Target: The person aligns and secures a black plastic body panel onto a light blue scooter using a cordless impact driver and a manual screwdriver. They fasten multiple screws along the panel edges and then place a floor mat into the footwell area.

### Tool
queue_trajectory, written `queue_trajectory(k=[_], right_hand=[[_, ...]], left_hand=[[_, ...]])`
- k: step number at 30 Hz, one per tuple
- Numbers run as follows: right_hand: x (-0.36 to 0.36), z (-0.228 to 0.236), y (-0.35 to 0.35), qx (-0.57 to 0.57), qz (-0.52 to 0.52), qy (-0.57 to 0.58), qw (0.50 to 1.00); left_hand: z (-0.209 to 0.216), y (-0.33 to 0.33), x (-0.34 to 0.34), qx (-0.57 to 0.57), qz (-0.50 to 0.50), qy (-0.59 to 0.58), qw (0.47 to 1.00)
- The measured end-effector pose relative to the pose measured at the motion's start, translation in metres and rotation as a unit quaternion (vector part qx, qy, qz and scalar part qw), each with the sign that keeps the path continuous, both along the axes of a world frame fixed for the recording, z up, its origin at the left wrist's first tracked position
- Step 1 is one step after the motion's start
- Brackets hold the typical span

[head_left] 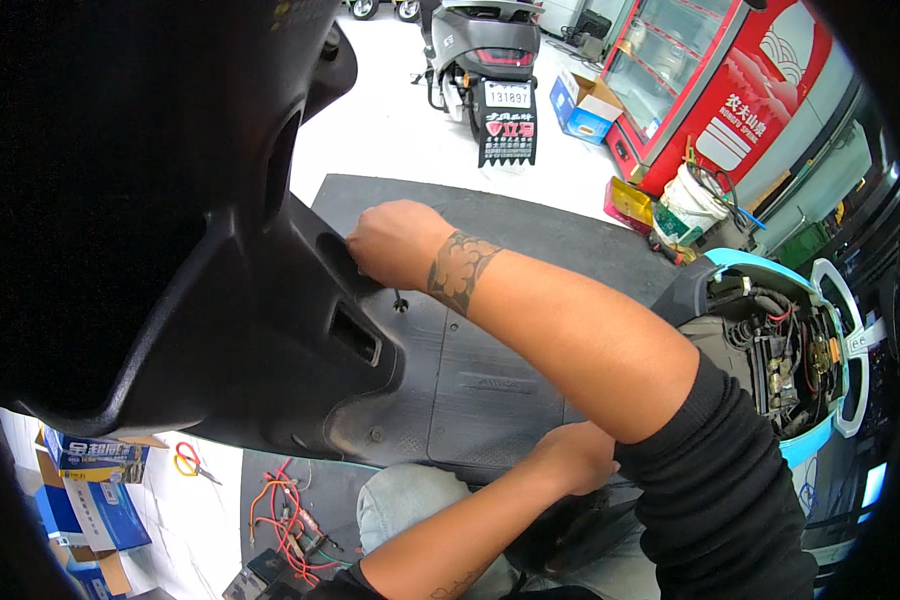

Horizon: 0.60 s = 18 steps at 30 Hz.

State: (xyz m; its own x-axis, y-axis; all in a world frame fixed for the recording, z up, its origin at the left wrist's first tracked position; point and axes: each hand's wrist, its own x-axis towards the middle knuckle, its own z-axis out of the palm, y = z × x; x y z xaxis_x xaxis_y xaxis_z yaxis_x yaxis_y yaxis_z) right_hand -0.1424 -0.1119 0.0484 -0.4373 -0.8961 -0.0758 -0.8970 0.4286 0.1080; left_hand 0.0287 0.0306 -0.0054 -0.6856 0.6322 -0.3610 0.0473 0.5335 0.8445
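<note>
A scooter with a black inner leg shield [260,290] and a black footboard [485,375] lies in front of me. My right hand [402,245] is closed in a fist low by the leg shield, over the footboard. A thin shaft [398,295] shows under it, pointing down to a small hole in the footboard; the rest of this tool is hidden in my fist. Nearer to me, my left hand [578,458] is curled by the footboard's edge under my right forearm. What its fingers hold, if anything, is hidden.
At right, the light blue scooter body [810,447] is uncovered, showing wiring. Red wires [290,525], scissors [192,460] and blue boxes [100,505] lie at lower left. Behind stand a grey scooter [485,60], a red display fridge [710,90] and a white bucket [688,205].
</note>
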Motion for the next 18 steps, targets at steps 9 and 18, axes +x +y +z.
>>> queue_trajectory(k=[9, 18], right_hand=[[-0.003, 0.007, -0.001, 0.037, 0.018, 0.037, 0.998], [0.003, 0.018, -0.009, 0.123, -0.051, -0.006, 0.991]], left_hand=[[-0.013, 0.010, -0.004, -0.033, -0.054, 0.068, 0.996], [-0.010, 0.007, 0.001, -0.023, -0.027, 0.078, 0.996]])
